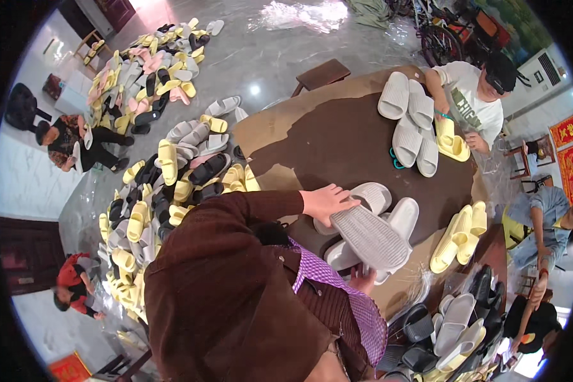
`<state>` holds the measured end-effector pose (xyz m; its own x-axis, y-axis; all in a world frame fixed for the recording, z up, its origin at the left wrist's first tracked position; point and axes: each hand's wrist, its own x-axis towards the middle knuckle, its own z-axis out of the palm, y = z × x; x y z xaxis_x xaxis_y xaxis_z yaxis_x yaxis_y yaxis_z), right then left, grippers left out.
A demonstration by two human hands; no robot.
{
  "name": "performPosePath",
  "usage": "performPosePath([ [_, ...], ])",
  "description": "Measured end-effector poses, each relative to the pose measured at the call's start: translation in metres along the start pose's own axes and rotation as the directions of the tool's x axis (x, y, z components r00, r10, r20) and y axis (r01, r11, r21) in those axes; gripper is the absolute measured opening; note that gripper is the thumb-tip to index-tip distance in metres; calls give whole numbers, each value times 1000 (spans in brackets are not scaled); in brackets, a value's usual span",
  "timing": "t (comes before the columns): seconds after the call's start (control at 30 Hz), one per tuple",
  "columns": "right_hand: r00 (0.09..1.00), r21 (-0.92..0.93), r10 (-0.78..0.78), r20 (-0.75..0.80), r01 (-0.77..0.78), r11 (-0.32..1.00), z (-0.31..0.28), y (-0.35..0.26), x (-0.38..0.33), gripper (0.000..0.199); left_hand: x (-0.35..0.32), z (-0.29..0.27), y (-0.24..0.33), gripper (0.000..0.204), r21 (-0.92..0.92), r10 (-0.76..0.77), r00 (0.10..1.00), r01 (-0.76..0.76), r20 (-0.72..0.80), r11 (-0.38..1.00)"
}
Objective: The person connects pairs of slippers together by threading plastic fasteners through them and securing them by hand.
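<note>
My left hand point(328, 202) grips one end of a grey slipper point(371, 235), which is tilted with its ribbed sole up. Beneath and beside it on the brown-topped table point(312, 140) lie more grey slippers point(402, 216), partly covered by the held one. My right hand point(363, 280) is low beside the slippers, close to the far end of the held one. Its fingers are partly hidden by the slippers and a purple checked cloth point(365, 312), so its grip does not show.
Grey slippers point(407, 141) and a yellow pair point(458, 237) stand on the table. Across it, a person point(474, 95) handles yellow slippers point(451, 140). Black, grey and yellow slippers point(455, 325) crowd the right side. Piles of slippers point(137, 219) cover the floor at left, near a seated person point(76, 140).
</note>
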<state>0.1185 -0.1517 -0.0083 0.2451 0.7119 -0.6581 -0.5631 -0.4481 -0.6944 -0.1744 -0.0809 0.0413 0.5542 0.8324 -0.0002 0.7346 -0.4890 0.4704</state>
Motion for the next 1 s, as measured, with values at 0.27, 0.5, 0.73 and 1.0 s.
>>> performPosePath([
  [0.27, 931, 31, -354, 87, 352, 935, -2, -31, -18, 36, -1, 25, 52, 72, -853, -83, 995, 95, 60, 513],
  [0.5, 954, -80, -266, 138, 278, 957, 5, -20, -20, 28, -10, 42, 41, 37, -900, -355, 874, 406, 331, 160],
  [0.73, 987, 46, -155, 37, 153, 987, 9, -3, -23, 35, 4, 46, 32, 31, -969, -523, 842, 221, 133, 109],
  [1.0, 996, -41, -89, 12, 90, 995, 2, 4, -27, 43, 13, 52, 53, 33, -910, -524, 828, 354, 198, 216],
])
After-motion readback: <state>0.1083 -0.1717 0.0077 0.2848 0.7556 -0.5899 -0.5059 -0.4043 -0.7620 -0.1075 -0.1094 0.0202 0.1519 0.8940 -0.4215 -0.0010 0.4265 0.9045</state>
